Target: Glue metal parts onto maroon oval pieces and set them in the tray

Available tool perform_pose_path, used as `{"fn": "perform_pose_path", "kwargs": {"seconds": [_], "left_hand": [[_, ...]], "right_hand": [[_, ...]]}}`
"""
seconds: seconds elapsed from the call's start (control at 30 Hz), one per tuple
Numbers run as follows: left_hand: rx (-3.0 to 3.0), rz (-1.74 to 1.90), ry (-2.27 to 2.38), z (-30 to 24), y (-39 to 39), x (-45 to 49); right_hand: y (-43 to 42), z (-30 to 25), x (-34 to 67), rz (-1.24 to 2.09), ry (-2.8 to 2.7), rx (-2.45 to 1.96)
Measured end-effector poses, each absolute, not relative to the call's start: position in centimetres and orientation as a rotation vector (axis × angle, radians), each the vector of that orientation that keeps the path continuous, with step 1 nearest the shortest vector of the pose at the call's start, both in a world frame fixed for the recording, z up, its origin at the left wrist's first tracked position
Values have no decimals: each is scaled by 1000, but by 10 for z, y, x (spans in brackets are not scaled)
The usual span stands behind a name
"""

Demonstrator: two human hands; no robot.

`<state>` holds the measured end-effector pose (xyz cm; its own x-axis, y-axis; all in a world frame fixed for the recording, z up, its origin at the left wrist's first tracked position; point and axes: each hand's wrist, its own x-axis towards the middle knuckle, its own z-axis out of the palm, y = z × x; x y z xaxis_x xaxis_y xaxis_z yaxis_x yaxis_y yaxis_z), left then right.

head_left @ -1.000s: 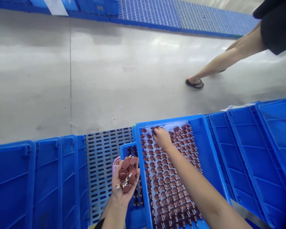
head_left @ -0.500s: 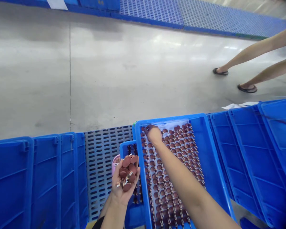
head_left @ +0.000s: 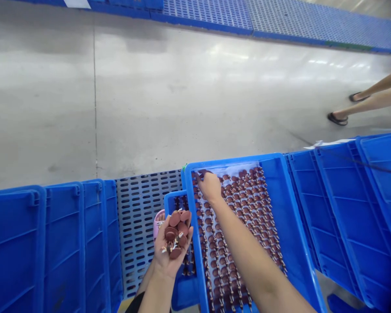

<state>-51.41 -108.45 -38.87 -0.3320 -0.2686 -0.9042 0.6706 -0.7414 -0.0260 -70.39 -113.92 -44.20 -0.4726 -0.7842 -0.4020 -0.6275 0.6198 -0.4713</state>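
Cupped palm up, my left hand (head_left: 164,256) holds a pile of round brown discs (head_left: 175,218), with small pale and dark bits among them. It is over a smaller blue crate (head_left: 185,293), which has more of these pieces inside. My right hand (head_left: 211,186) reaches into the far left corner of a large blue crate (head_left: 233,161). Its fingers are bent down and closed at the end of a row, and their dark tips make what they hold hard to see. Rows of similar brown discs (head_left: 247,202) with pale bits between them cover a white sheet (head_left: 244,168) in this crate.
Blue crates (head_left: 13,243) stand on edge at the left, and more blue crates (head_left: 339,208) at the right. A slotted platform (head_left: 137,217) lies below, with a pink shoe (head_left: 157,221) on it. Another person's legs (head_left: 378,98) in dark sandals are on the grey floor (head_left: 182,100).
The other person's legs have shifted to the right. Both my hands are in nearly the same place, and the view has moved slightly.
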Motion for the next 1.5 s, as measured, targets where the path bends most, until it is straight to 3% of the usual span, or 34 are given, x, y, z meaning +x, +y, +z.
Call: {"fn": "perform_pose_path", "kwargs": {"seconds": [0.2, 0.4, 0.77, 1.17, 1.5], "left_hand": [[1348, -2156, 449, -389, -1086, -520], [1434, -2169, 328, -388, -1080, -533], [1413, -2265, 182, -383, -1075, -546], [1362, -2347, 34, -375, -1079, -550], [1273, -2368, 288, -380, -1088, -539]], "right_hand": [[-1086, -376, -682, -636, 2072, -971], [-1061, -348, -677, -624, 1849, -913], [-1036, -351, -692, -621, 1795, -832], [-1043, -342, -705, -369, 2015, -1308], [-1114, -419, -761, 4, 2035, -1558]]}}
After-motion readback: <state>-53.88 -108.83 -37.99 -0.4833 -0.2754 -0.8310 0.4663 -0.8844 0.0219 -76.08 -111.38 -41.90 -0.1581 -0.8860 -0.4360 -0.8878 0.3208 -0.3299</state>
